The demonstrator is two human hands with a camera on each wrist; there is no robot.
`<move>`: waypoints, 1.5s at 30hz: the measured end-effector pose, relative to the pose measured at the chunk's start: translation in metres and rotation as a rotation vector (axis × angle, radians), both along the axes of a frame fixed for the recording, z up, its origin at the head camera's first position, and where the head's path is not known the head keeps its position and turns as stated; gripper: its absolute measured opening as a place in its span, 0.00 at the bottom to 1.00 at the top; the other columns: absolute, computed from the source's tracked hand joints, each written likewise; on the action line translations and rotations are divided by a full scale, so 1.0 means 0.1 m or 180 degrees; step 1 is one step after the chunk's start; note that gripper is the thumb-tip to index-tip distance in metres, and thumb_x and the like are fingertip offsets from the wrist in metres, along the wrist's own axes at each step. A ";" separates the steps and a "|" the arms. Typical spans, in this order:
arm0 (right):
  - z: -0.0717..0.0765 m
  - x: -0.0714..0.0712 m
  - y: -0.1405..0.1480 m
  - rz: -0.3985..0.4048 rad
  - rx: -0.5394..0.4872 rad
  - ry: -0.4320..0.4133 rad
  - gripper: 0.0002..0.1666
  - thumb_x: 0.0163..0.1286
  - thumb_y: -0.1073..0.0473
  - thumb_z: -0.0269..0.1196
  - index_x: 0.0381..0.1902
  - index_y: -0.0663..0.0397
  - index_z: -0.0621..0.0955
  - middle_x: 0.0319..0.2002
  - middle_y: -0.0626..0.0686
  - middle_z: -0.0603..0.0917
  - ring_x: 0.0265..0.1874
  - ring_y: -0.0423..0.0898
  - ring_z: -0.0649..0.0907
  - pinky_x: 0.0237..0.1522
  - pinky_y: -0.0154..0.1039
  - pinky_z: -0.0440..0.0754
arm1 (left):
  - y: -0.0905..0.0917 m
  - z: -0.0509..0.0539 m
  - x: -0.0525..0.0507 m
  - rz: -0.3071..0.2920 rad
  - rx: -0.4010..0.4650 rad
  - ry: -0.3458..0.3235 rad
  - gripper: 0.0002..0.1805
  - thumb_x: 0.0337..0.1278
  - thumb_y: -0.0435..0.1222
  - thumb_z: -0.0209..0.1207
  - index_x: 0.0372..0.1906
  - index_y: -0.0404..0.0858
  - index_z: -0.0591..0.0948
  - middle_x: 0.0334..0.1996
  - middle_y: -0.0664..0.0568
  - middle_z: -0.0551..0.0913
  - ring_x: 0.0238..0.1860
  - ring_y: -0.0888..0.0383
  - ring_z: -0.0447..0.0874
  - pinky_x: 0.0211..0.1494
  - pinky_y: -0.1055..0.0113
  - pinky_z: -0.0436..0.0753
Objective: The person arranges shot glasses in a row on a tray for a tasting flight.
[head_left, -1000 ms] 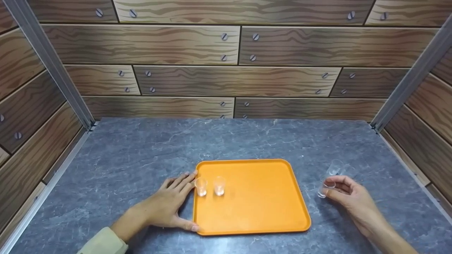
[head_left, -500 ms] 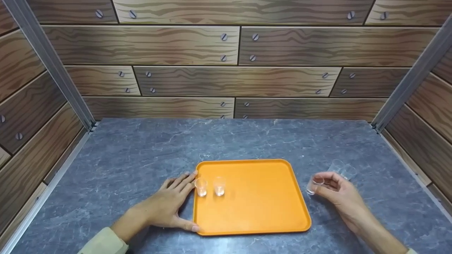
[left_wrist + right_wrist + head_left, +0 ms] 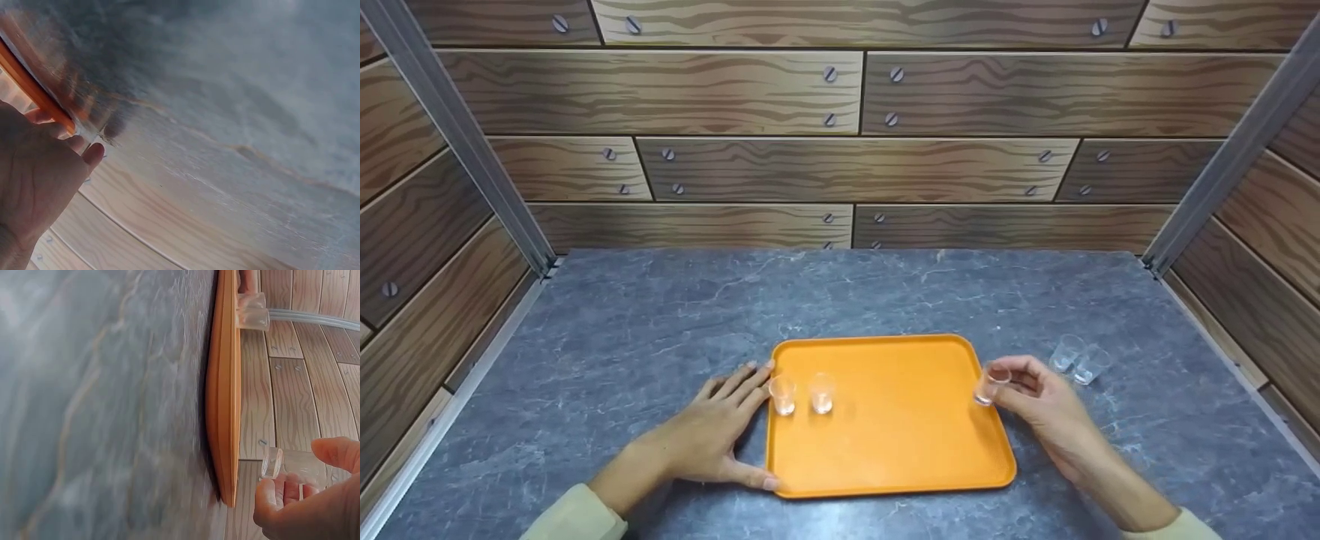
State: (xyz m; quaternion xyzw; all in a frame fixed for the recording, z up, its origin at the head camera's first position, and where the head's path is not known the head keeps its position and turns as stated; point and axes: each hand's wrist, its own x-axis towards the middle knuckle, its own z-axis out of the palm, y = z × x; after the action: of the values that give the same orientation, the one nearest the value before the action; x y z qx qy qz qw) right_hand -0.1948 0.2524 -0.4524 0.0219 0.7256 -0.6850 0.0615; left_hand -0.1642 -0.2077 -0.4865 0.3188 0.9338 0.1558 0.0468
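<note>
Head view: right hand pinches a clear cup between thumb and fingertips; left hand, fingers spread, touches the tray.

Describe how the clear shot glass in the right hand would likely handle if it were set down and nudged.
The clear shot glass might tip easily, since it narrows toward its base. Once over, its round wall would probably let it roll. It's likely light: the right hand simply pinches it.
</note>
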 end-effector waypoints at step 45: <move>-0.10 0.01 -1.04 0.0638 0.0158 0.0155 0.23 0.66 0.68 0.77 0.56 0.65 0.81 0.53 0.60 0.85 0.50 0.51 0.86 0.53 0.38 0.86 | 0.01 0.00 0.02 0.0003 -0.0012 0.0036 0.71 0.55 0.81 0.60 0.87 0.34 0.58 0.88 0.39 0.50 0.86 0.34 0.47 0.77 0.26 0.58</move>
State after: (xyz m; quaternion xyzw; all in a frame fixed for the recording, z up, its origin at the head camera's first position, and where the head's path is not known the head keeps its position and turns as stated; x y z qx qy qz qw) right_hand -0.1935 0.1482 -0.4621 -0.0659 0.7422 -0.6575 0.1115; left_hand -0.1625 -0.2071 -0.4867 0.3191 0.9344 0.1523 0.0422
